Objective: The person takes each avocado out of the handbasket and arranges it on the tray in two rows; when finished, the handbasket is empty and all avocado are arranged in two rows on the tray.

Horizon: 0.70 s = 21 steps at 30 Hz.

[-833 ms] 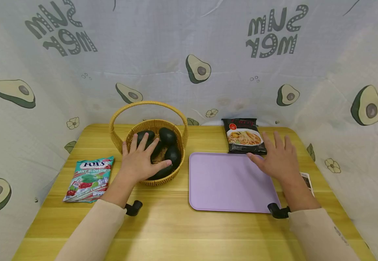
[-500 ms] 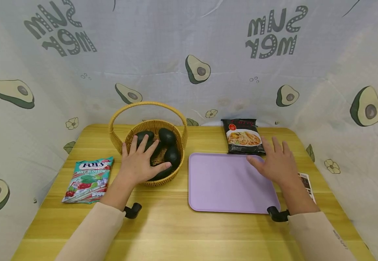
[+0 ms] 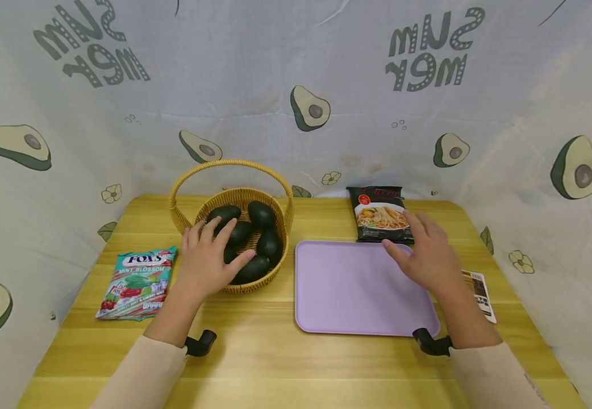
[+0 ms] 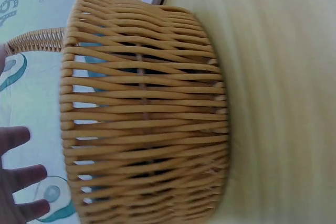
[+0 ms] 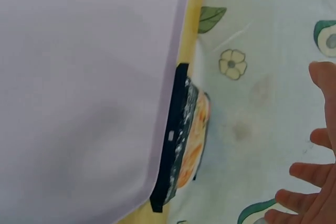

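Note:
In the head view my left hand, fingers spread, hovers over the near left rim of a wicker basket with an arched handle. Several dark green avocados lie inside, a few partly hidden by that hand. The left wrist view shows the basket's woven side with fingertips apart from it. My right hand hangs over the right part of a lilac tray, fingers extended, holding nothing. A black noodle packet lies just behind the tray, close to those fingertips.
A teal candy bag lies left of the basket. Partly behind my right wrist is a white-edged printed card or packet. A patterned cloth encloses the back and sides of the wooden table.
My left hand has drawn slightly left and back, showing more of the avocados. My right hand has shifted a little left, and more of the printed card shows. Basket, tray and packets stay put.

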Tool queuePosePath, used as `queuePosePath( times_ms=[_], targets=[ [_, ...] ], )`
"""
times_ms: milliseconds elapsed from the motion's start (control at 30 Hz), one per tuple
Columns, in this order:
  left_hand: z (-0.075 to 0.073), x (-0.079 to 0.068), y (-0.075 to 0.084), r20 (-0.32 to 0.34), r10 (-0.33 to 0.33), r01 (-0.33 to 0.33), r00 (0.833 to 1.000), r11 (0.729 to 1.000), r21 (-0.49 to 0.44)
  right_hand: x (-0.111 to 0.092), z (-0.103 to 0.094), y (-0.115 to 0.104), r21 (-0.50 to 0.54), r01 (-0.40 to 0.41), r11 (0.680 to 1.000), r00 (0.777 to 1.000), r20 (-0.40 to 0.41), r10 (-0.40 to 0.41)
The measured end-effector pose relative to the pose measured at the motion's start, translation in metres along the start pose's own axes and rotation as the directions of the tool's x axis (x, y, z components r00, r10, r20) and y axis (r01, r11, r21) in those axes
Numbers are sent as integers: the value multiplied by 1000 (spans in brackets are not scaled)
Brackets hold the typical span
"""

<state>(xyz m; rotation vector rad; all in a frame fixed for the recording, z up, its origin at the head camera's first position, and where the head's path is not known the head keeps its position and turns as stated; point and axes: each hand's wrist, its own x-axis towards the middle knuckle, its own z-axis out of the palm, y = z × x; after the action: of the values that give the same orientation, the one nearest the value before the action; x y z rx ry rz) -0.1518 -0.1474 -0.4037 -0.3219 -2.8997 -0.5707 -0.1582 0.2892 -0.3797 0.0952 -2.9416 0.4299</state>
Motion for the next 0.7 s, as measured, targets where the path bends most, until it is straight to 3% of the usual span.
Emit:
queuePosePath(
  times_ms=[200, 433, 533, 700],
  targets=[
    [6, -13, -9, -179, -26, 14, 983, 998, -68, -4, -1, -22, 72, 53, 996, 997, -68, -48],
    [18, -25, -24, -381, -147, 53, 913, 968, -247, -11, 4, -50, 133, 144, 981, 982, -138, -126],
    [21, -28, -29, -392, -211, 70, 896, 936, -344, -13, 8, -63, 164, 182, 970, 976, -151, -158],
    [25, -31, -38, -329, -301, 116, 895, 869, -481, -13, 18, -81, 228, 239, 944, 965, -162, -205]
  ],
)
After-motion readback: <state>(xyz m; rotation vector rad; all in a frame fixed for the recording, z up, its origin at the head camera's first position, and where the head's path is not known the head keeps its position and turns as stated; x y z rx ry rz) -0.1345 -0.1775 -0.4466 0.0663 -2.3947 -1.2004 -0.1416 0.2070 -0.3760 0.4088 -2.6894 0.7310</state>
